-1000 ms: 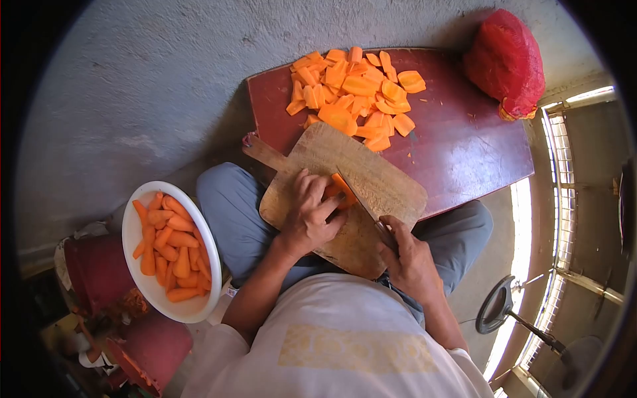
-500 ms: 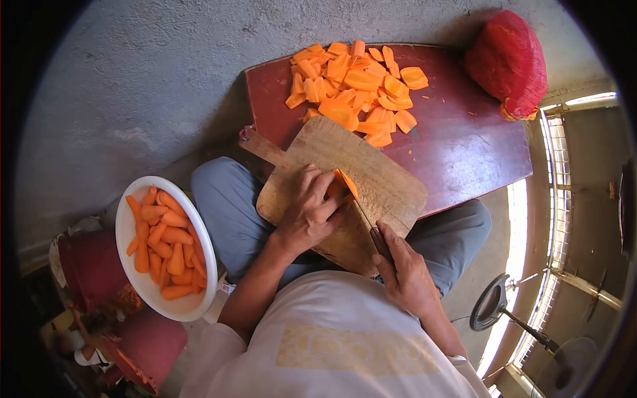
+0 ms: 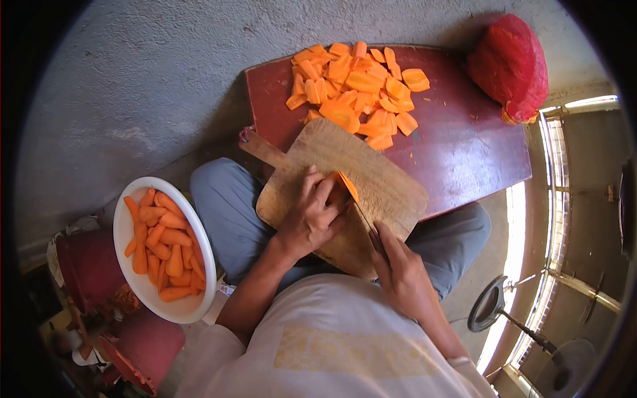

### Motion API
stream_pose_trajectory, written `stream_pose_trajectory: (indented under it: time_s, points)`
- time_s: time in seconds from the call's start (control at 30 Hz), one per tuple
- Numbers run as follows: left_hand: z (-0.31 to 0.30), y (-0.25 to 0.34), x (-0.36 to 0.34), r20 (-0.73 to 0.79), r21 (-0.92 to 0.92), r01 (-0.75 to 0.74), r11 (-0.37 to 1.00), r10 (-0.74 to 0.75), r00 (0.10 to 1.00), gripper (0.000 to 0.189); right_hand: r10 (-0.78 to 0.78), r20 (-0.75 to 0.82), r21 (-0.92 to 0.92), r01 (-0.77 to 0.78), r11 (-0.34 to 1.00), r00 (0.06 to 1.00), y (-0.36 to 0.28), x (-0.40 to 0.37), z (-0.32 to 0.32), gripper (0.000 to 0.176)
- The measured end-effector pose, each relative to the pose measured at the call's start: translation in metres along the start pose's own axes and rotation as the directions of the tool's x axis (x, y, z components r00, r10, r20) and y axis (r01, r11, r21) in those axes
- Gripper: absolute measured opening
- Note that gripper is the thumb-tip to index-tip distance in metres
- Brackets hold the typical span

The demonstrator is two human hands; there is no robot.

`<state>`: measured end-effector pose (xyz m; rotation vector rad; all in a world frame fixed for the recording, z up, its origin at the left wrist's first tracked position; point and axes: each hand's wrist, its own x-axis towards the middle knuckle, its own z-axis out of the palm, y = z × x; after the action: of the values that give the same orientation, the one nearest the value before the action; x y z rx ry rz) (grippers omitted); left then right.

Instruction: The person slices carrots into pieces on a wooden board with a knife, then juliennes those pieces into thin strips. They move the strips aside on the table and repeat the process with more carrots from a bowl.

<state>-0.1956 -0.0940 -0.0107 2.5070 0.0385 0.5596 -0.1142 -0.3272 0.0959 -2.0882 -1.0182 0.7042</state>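
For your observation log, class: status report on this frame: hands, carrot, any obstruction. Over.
Left hand pins carrot on cutting board. Right hand grips knife, blade at carrot. Slice pile beyond board, clear of blade.

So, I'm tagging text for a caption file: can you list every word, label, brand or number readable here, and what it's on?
None can be read.
Yellow print on the white shirt: a blurred block, illegible.
No markings show on the wooden board, knife, carrot piece, white bowl or red sack.
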Motion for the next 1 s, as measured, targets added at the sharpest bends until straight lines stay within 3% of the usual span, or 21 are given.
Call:
stream_pose_trajectory:
  time_s: [0.17, 0.27, 0.37, 0.47, 0.63, 0.67, 0.77, 1.0]
  points:
    - [0.0, 0.0, -0.002, 0.023, -0.018, 0.004, 1.0, -0.003, 1.0, 0.029, -0.052, -0.005, -0.004, 0.052, 0.999, 0.999, 0.007, 0.048, 0.01, 0.058]
    - [-0.003, 0.0, -0.002, 0.008, -0.025, -0.008, 1.0, 0.008, 1.0, 0.031, -0.108, -0.069, 0.078, 0.114, 0.99, 0.992, 0.017, 0.032, 0.003, 0.056]
    - [0.001, 0.001, -0.004, -0.018, -0.014, -0.005, 1.0, 0.005, 1.0, 0.031, -0.147, -0.101, 0.029, 0.15, 0.988, 0.984, 0.015, 0.014, 0.0, 0.054]
    - [-0.001, 0.002, -0.001, -0.029, -0.001, -0.013, 1.0, 0.013, 0.999, 0.031, -0.038, -0.041, 0.03, 0.039, 0.999, 0.998, 0.012, 0.023, 0.006, 0.054]
    - [-0.009, 0.009, -0.001, 0.007, 0.138, 0.02, 0.99, -0.021, 1.0, 0.032, -0.098, -0.055, 0.063, 0.101, 0.993, 0.994, 0.008, 0.036, 0.005, 0.054]
    - [-0.008, 0.009, -0.002, -0.043, 0.188, 0.016, 0.982, -0.008, 0.999, 0.033, -0.118, -0.066, 0.089, 0.123, 0.988, 0.991, 0.011, 0.033, 0.004, 0.054]
    - [-0.003, 0.006, -0.008, -0.028, 0.088, 0.052, 0.995, -0.05, 0.998, 0.034, -0.105, -0.066, 0.067, 0.109, 0.992, 0.992, 0.012, 0.015, -0.001, 0.053]
    - [-0.005, 0.0, -0.008, -0.001, 0.108, 0.001, 0.994, -0.001, 1.0, 0.044, -0.117, -0.049, 0.079, 0.121, 0.99, 0.992, 0.012, 0.042, 0.003, 0.053]
